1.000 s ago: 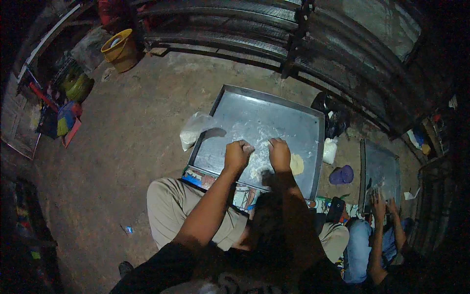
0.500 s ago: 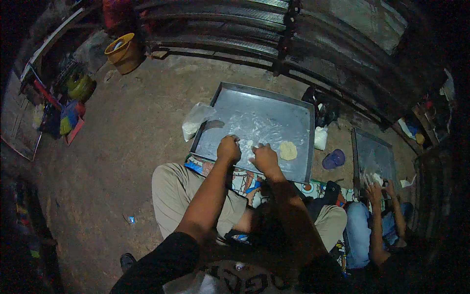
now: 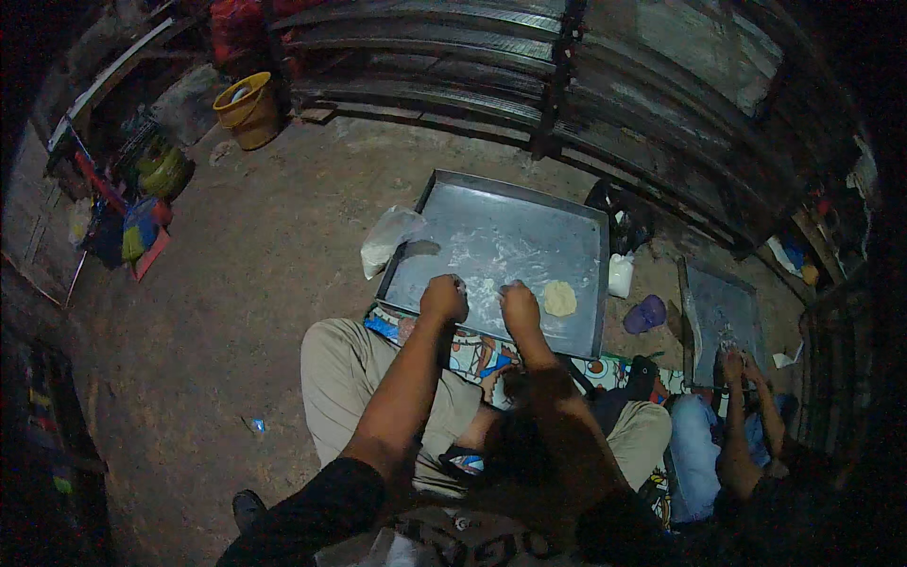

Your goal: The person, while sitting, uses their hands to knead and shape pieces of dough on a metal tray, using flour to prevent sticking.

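Observation:
A wide metal tray [image 3: 529,213] dusted with white powder lies in front of me. Over its near edge, my left hand [image 3: 443,300] is curled closed; what its fingers hold, if anything, is hidden. My right hand [image 3: 518,308] is closed too, a short way to the right, its fingertips hidden from view. White powder [image 3: 487,285] is smeared between the hands. Right of my right hand, a flat round of pale dough [image 3: 559,299] rests on the tray. A clear plastic bag of white powder [image 3: 385,244] leans at the tray's left side.
A white packet [image 3: 620,275] and a purple cup [image 3: 645,314] stand right of the tray. Farther right, a co-worker's hands [image 3: 737,364] are over a second tray [image 3: 723,302]. A yellow bucket [image 3: 248,113] stands at the back left, beside slatted racks [image 3: 425,71].
My right hand has gone from spread fingers to closed. My left hand stays curled. The view has shifted slightly. The co-worker's hands have drawn together.

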Demonstrator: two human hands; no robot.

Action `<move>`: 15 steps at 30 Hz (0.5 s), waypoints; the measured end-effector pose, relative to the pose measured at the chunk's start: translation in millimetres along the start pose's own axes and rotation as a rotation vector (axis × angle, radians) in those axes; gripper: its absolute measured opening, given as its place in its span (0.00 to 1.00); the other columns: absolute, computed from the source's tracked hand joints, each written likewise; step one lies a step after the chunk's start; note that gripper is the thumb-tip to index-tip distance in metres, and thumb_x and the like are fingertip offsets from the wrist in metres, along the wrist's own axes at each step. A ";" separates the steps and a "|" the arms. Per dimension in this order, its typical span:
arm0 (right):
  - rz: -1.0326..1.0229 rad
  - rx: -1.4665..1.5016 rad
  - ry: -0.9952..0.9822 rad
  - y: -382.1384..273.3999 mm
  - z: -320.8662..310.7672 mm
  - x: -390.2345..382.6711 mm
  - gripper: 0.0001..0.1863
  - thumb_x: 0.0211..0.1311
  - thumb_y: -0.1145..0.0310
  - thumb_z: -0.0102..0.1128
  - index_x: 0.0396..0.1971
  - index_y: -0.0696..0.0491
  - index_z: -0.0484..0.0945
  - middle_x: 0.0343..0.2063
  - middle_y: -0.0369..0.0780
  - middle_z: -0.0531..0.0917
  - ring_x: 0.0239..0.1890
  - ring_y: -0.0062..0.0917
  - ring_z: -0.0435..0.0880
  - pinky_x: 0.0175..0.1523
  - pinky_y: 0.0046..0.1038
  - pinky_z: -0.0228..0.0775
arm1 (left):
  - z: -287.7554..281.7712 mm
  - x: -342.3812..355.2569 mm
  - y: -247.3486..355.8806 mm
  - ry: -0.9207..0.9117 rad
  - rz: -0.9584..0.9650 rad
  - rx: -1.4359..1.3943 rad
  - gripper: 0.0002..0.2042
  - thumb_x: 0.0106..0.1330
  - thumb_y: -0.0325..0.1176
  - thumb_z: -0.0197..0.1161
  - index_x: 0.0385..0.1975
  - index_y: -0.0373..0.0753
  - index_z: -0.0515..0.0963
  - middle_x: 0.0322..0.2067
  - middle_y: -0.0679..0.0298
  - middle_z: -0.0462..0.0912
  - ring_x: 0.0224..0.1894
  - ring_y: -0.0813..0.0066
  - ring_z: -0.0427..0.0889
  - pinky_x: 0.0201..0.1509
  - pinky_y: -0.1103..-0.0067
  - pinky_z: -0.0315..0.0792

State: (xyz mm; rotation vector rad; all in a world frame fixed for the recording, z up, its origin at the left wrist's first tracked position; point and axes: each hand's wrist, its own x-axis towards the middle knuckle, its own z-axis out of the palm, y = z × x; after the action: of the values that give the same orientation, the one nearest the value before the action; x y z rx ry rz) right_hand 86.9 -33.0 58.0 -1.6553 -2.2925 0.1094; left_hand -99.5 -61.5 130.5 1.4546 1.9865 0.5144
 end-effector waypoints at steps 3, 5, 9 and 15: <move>0.053 0.118 0.129 2.5 -4.5 9.5 0.08 0.62 0.71 0.54 0.32 0.56 0.82 0.43 0.51 0.79 0.34 0.46 0.84 0.40 0.41 0.79 | 6.6 10.0 -17.6 0.034 0.105 -0.059 0.09 0.58 0.32 0.60 0.36 0.43 0.83 0.38 0.50 0.85 0.43 0.49 0.84 0.48 0.63 0.78; 0.075 0.100 0.048 3.0 -2.2 18.6 0.10 0.64 0.67 0.54 0.35 0.55 0.82 0.44 0.49 0.79 0.41 0.44 0.82 0.45 0.41 0.78 | 9.4 17.8 -18.8 0.037 0.124 0.021 0.10 0.59 0.33 0.59 0.38 0.43 0.84 0.38 0.49 0.85 0.44 0.49 0.84 0.48 0.62 0.77; -0.063 -0.074 0.017 -21.9 2.7 20.5 0.13 0.66 0.63 0.54 0.40 0.53 0.83 0.49 0.44 0.79 0.53 0.42 0.77 0.51 0.38 0.77 | 8.7 20.9 -20.7 0.045 0.089 0.031 0.10 0.61 0.35 0.59 0.38 0.42 0.84 0.39 0.49 0.85 0.44 0.48 0.84 0.49 0.62 0.77; -0.327 -0.162 -0.041 -41.0 12.4 13.3 0.09 0.57 0.69 0.56 0.32 0.54 0.84 0.44 0.44 0.82 0.52 0.42 0.79 0.45 0.34 0.81 | 6.8 16.2 -7.0 0.008 0.014 0.019 0.11 0.61 0.35 0.60 0.40 0.42 0.84 0.42 0.47 0.84 0.46 0.47 0.83 0.51 0.62 0.77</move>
State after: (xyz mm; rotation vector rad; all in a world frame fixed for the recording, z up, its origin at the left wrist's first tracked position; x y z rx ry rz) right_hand 42.1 -32.6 58.8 -1.3330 -2.6288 -0.1198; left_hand -103.2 -48.7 117.0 1.4818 1.9935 0.5092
